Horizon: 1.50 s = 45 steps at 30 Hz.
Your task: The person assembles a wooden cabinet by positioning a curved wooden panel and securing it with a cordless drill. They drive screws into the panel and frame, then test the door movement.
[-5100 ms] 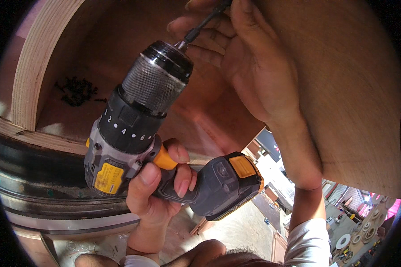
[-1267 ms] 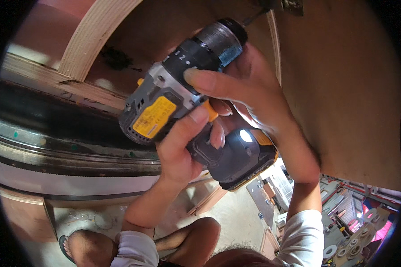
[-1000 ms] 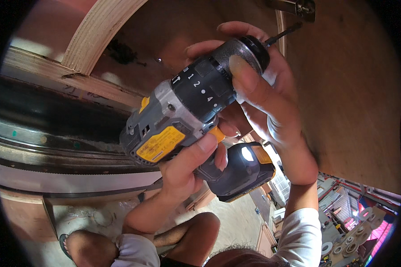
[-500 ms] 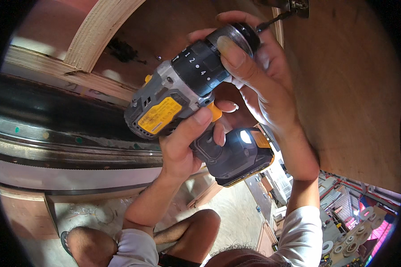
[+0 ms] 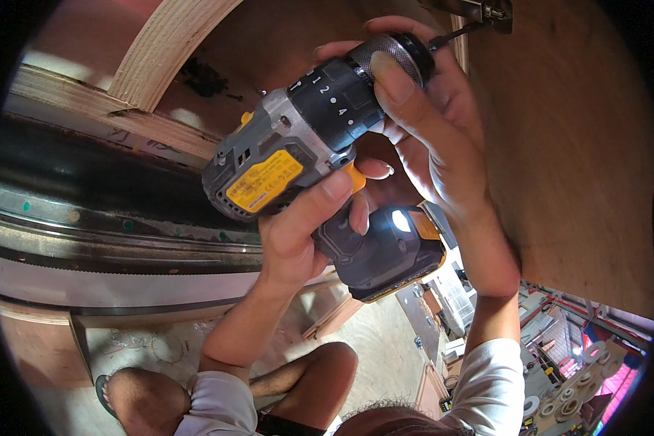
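Up against the brown plywood panel (image 5: 574,160), my left hand (image 5: 298,232) grips the cordless drill (image 5: 305,152) handle while my right hand (image 5: 429,138) wraps its chuck, bit (image 5: 454,35) meeting the metal bracket (image 5: 487,11) near the panel's top edge, so I'd keep the bit square and press steadily.
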Each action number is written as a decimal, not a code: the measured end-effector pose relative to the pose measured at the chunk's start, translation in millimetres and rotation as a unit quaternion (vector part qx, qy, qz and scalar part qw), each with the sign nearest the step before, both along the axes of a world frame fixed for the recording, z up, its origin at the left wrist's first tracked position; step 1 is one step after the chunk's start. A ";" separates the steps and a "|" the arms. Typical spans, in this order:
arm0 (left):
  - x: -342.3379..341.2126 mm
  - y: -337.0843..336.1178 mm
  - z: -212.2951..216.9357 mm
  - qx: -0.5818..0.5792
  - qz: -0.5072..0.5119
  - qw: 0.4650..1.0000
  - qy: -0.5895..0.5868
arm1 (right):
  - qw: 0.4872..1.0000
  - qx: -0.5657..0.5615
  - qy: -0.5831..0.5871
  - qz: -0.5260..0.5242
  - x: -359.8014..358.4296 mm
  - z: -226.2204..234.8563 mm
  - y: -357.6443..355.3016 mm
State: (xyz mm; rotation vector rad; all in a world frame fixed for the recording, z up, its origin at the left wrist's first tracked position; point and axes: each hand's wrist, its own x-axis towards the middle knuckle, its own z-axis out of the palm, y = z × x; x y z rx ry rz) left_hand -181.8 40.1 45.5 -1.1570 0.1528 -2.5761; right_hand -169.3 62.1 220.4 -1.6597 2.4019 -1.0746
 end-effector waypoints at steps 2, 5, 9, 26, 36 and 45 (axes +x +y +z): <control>-0.1 -2.0 -1.9 -0.005 -0.003 1.000 0.006 | 1.000 0.005 0.006 -0.004 -0.5 0.7 -0.4; 0.4 -7.9 -0.4 -0.040 0.006 0.999 -0.016 | 1.000 0.001 -0.001 0.000 -2.7 0.9 -0.2; 6.2 -10.3 3.4 -0.033 -0.012 0.999 -0.018 | 1.000 -0.005 -0.005 -0.010 -1.6 0.8 -0.8; -3.6 -12.8 -1.9 -0.013 -0.063 0.997 0.033 | 0.997 -0.065 0.007 -0.048 0.4 0.6 -10.4; 3.8 -12.0 -5.5 -0.021 -0.036 0.999 0.023 | 0.964 -0.149 -0.192 0.109 -10.2 27.2 8.6; 6.9 -11.9 -9.6 -0.022 -0.053 0.998 0.014 | 0.925 -0.211 -0.282 0.141 -21.2 29.8 13.5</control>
